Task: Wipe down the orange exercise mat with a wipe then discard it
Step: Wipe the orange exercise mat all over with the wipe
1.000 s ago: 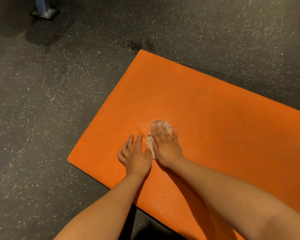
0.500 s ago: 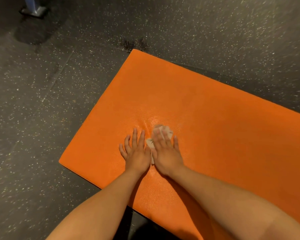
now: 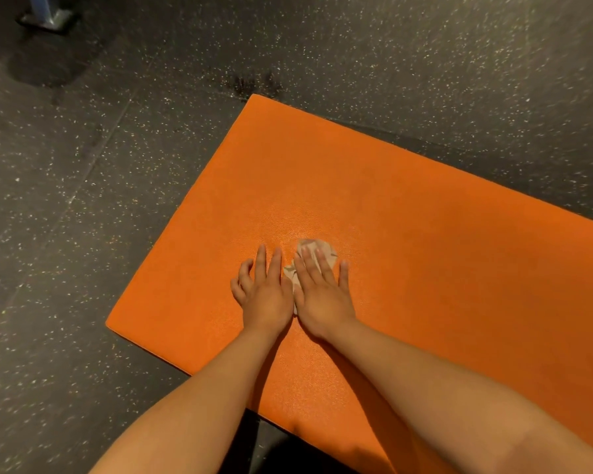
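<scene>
1. The orange exercise mat (image 3: pixel 425 268) lies flat on a dark speckled floor (image 3: pixel 117 165); its near-left and far-left corners are both in view, and its right part runs out of the picture
2. The wipe (image 3: pixel 317 249), pale and crumpled, sits on the mat's surface toward its left end, about midway between the mat's near and far long edges
3. The right hand (image 3: pixel 322 295) lies palm down on top of the wipe, fingers straight and spread, pressing it onto the mat; parts of the wipe show past the fingertips and at the hand's left side
4. The left hand (image 3: pixel 264 295) rests flat on the mat just left of the wipe, touching the right hand, with its longer fingers extended and the outer ones loosely bent, holding nothing
5. The mat surface just beyond the wipe shows a faint sheen
6. Well beyond the mat's far-left corner, a metal post base (image 3: pixel 47 17) stands on the floor
</scene>
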Action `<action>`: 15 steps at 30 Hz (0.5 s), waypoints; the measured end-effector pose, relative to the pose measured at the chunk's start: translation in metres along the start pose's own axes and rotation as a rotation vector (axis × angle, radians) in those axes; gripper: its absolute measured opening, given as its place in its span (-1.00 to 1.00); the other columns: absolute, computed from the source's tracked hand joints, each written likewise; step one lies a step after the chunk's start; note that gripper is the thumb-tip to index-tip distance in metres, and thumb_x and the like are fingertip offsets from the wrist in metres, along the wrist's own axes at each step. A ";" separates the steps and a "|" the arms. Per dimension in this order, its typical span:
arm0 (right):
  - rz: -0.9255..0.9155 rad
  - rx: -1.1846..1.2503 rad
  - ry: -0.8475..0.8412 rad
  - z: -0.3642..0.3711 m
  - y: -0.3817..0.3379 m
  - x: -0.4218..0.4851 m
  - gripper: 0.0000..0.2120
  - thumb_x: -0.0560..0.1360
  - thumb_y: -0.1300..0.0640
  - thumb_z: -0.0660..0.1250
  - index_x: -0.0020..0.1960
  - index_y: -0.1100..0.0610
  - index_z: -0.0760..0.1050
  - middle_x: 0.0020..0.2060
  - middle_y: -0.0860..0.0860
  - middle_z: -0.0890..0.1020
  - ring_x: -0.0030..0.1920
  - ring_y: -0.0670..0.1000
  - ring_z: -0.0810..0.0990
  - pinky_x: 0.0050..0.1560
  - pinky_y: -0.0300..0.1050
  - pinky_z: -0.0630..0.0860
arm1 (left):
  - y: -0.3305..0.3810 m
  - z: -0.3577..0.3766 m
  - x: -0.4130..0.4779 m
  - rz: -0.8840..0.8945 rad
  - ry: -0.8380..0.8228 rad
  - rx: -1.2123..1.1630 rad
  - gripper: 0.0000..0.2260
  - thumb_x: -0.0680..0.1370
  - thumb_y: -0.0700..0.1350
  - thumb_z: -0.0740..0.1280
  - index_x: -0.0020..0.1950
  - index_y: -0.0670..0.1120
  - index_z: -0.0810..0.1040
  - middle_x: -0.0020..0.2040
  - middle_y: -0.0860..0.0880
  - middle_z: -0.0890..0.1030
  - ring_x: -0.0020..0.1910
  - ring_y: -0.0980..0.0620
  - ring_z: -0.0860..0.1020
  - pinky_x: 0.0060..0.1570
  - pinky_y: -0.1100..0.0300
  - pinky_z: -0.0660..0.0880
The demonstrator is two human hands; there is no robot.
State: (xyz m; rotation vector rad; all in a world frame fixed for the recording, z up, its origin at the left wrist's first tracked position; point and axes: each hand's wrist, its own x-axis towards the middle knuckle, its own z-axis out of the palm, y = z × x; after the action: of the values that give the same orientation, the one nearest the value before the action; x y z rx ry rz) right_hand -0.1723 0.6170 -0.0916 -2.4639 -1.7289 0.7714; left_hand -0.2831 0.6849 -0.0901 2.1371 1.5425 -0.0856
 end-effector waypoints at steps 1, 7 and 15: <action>-0.034 -0.025 -0.010 -0.001 0.003 0.002 -0.44 0.71 -0.12 -0.20 0.64 -0.06 -0.31 0.60 -0.12 -0.34 0.56 -0.04 -0.46 0.49 0.29 -0.46 | 0.001 0.000 0.004 0.005 -0.001 0.013 -0.51 0.67 0.07 0.04 0.61 0.21 0.05 0.65 0.10 -0.09 0.55 -0.11 -0.01 0.47 -0.17 -0.05; 0.205 0.048 0.089 -0.025 0.037 0.060 -0.45 0.71 -0.12 -0.25 0.65 -0.03 -0.30 0.61 -0.11 -0.33 0.56 -0.06 -0.44 0.49 0.27 -0.46 | -0.013 -0.001 0.013 0.044 0.035 0.006 -0.50 0.69 0.09 0.06 0.63 0.16 0.04 0.65 0.13 -0.07 0.49 -0.03 0.06 0.45 -0.10 -0.03; -0.132 -0.029 -0.030 -0.020 -0.036 0.084 -0.45 0.72 -0.12 -0.22 0.66 0.00 -0.20 0.62 -0.07 -0.29 0.56 -0.05 -0.44 0.51 0.24 -0.46 | -0.024 -0.006 0.027 -0.038 0.089 -0.209 -0.51 0.71 -0.07 0.06 0.65 0.08 0.04 0.64 0.16 -0.03 0.44 0.03 0.18 0.42 0.07 0.02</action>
State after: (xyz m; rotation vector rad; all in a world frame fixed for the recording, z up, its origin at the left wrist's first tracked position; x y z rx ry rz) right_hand -0.1740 0.7107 -0.0947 -2.3385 -1.9033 0.7795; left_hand -0.2965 0.7167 -0.1027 1.9715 1.5677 0.1532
